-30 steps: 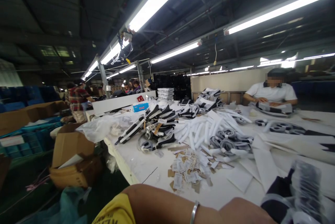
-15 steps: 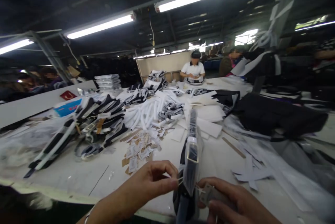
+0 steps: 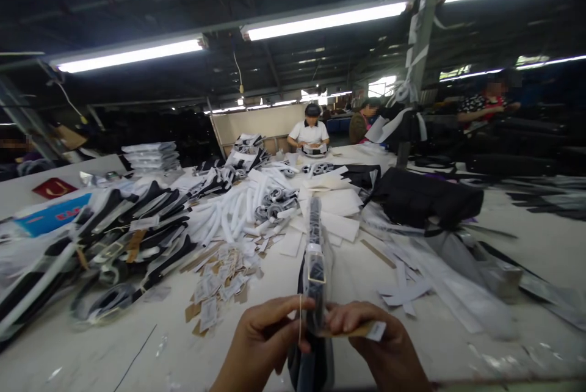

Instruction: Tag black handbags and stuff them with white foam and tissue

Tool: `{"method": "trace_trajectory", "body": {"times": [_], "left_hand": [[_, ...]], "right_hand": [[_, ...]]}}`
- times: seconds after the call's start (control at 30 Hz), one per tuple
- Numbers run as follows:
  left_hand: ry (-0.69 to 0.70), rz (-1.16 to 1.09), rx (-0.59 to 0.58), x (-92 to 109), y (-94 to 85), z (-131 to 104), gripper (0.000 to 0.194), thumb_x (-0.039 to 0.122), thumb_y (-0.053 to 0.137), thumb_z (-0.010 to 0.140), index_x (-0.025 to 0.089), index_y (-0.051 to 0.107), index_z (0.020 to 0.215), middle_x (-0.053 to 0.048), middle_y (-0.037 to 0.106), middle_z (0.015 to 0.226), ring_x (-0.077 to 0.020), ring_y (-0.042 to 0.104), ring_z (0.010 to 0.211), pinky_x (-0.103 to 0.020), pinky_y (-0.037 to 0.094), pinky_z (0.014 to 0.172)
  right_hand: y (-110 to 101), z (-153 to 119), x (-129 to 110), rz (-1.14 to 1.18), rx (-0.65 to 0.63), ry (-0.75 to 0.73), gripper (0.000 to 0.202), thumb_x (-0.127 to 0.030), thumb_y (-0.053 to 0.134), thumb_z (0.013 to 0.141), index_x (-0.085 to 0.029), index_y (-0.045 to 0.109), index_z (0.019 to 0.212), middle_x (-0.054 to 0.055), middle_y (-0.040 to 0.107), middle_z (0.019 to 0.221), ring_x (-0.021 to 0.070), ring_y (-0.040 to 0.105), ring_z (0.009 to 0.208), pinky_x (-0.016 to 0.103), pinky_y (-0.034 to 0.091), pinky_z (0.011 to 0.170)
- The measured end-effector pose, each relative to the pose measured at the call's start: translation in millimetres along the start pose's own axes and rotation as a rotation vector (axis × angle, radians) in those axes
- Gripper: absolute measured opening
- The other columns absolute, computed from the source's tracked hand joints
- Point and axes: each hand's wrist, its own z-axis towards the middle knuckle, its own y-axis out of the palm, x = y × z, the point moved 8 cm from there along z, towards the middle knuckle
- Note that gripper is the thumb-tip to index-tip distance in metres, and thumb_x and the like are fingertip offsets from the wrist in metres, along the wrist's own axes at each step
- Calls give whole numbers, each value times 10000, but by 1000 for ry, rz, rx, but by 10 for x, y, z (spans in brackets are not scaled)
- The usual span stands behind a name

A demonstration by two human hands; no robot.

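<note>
A dark belt in clear plastic with a gold-coloured buckle (image 3: 316, 273) stands upright in front of me, a white band around it above the buckle. On its left side my left hand (image 3: 268, 334) pinches a thin pale string (image 3: 300, 322), thumb and forefinger close to the belt. My right hand (image 3: 373, 340) is closed on a brown hang tag (image 3: 354, 330) with a white label, held against the belt's right side just below the buckle. How the string runs behind the belt is hidden.
Loose hang tags (image 3: 213, 294) lie left of my hands. Stacked belts (image 3: 137, 233) stand further left, rolled white strips (image 3: 238, 209) beyond. White paper sheets (image 3: 339, 227), black fabric (image 3: 425, 199) and plastic film (image 3: 458, 282) lie right. A person (image 3: 309, 132) sits across the table.
The view has swung right, so the table's contents sit further left. My right hand has come in close to the belt, and the tag's brown side and label now show. My left hand still pinches the string.
</note>
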Motion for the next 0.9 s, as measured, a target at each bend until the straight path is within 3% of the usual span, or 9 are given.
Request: {"method": "trace_trajectory", "body": {"times": [0.07,0.17,0.23,0.4,0.57,0.77,0.83,0.9], "left_hand": [[58,76,30,38,-28,29,410,482,770,784,240,758,1114,-15,683,597,-72,439,401,-184,346,386],[234,149,61,204,-71,44,335,433,818,740,285,784,1038,-47,770,867,-148,653,643,-209,500,546],[326,177,72,302,-80,40,300,429,819,741,305,789,1012,-44,769,1015,-188,699,826,-220,539,667],[390,144,21,402,13,44,258,424,778,798,306,776,1028,-20,763,1017,-188,699,914,-222,544,781],[417,115,-15,511,109,11,252,329,750,836,269,757,1081,-48,754,1049,-215,700,976,-284,541,890],[626,376,41,759,222,-84,339,54,744,727,226,774,1017,-57,752,973,-191,707,916,-232,542,848],[703,508,76,813,261,-139,272,48,691,773,197,767,988,-73,744,940,-179,705,872,-213,548,799],[781,638,117,849,306,-232,217,98,653,854,196,748,1022,-78,741,923,-173,702,853,-204,551,765]], "right_hand": [[129,39,-48,-118,-49,-52,262,-482,619,927,-249,723,868,61,726,829,223,699,828,332,560,833],[243,88,-94,-319,-113,-93,284,-449,499,996,-252,703,1019,60,726,927,201,697,872,278,554,816],[272,124,-98,-426,-147,-88,264,-399,538,983,-271,658,1181,42,742,967,196,709,917,276,551,869],[245,199,-120,-693,-131,-77,579,-309,606,942,-312,384,1476,-29,763,878,171,733,857,259,571,846],[327,173,-217,-957,-207,-248,678,-211,564,938,-358,279,1535,-17,766,1069,164,740,955,228,582,837],[455,141,-272,-1071,-377,-527,774,-104,509,867,-343,267,1562,-8,695,1260,174,738,986,188,599,798],[425,162,-273,-1012,-374,-544,770,-98,545,843,-361,338,1536,-18,673,1288,187,724,1023,190,588,841],[342,200,-234,-907,-348,-460,732,-116,621,825,-384,439,1482,-18,655,1307,220,699,1075,217,573,891]]}}
